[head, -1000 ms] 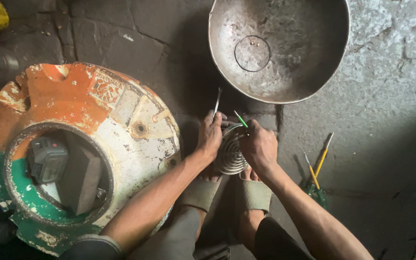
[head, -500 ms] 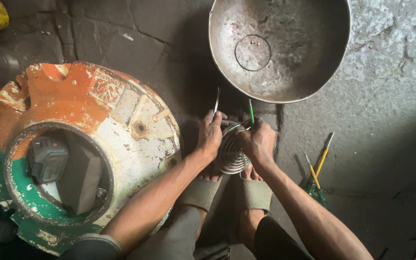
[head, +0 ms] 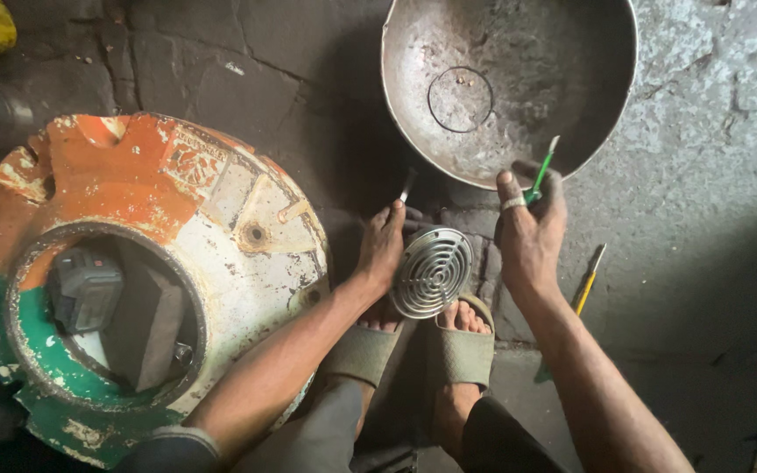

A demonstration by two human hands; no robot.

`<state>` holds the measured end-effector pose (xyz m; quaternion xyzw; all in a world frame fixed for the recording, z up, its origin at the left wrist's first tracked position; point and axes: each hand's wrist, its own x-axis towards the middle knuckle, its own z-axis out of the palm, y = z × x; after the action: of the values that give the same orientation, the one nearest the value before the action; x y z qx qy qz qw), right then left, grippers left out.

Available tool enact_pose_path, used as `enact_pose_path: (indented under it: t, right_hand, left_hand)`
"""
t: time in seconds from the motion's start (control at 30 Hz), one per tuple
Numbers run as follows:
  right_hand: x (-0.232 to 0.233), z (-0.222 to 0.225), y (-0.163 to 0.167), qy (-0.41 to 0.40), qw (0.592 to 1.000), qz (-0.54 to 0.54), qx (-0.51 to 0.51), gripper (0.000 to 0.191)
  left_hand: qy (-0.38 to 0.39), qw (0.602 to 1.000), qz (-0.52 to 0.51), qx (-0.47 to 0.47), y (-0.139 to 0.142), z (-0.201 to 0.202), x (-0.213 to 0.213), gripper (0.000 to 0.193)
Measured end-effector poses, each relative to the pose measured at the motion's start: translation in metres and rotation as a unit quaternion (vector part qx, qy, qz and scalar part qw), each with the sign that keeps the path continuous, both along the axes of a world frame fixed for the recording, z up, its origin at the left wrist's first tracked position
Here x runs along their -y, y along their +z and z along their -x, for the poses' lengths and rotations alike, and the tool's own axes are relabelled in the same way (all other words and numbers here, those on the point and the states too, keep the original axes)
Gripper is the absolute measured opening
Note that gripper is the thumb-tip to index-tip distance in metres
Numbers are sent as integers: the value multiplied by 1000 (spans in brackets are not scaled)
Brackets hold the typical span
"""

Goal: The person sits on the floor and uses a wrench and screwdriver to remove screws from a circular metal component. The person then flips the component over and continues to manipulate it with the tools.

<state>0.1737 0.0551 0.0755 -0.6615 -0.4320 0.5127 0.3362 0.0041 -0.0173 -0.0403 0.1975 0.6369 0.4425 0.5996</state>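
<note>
Right hand (head: 532,229) lifted off round metal grille (head: 432,272) since earlier frame, fingers clamped on green-handled tool (head: 541,172). Left hand (head: 383,248) grips grille's left edge, just below steel bowl (head: 510,83). Risk: one-handed hold, grille may tip.

Seen from above: left hand (head: 382,248) resting on the edge of a round metal grille (head: 432,271), fingers closed around a thin metal tool (head: 406,186). Right hand (head: 532,232) lifted just beside the grille, gripping a green-handled screwdriver (head: 542,169) over the rim of a big dented metal bowl (head: 508,81). Sandalled feet (head: 413,346) beneath the grille. Painted round housing (head: 146,254) at left; yellow-handled screwdriver (head: 587,282) on cracked floor (head: 711,228) at right.
</note>
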Motion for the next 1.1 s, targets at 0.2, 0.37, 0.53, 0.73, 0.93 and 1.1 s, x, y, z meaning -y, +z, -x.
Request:
enact_pose_path:
  t: [0.2, 0.37, 0.53, 0.73, 0.93, 1.1]
  right_hand:
    - [40, -2, -13, 100, 995, 4, -19, 41]
    - [73, -1, -21, 221, 966, 36, 131, 39]
    - [90, 5, -13, 324, 932, -23, 158, 38]
    - [86, 7, 1, 332, 917, 12, 219, 38]
    - [68, 12, 20, 334, 916, 83, 204, 30]
    - [55, 13, 20, 352, 904, 76, 231, 25]
  left_hand:
    - [-15, 999, -4, -45, 1, 10, 5, 41]
    - [37, 995, 25, 86, -5, 35, 13, 16]
    - [90, 986, 58, 131, 1, 43, 22, 16]
    - [77, 985, 118, 98, 15, 34, 25, 31]
    - [91, 981, 54, 162, 20, 28, 23, 26]
    - [71, 990, 26, 120, 22, 21, 27, 21]
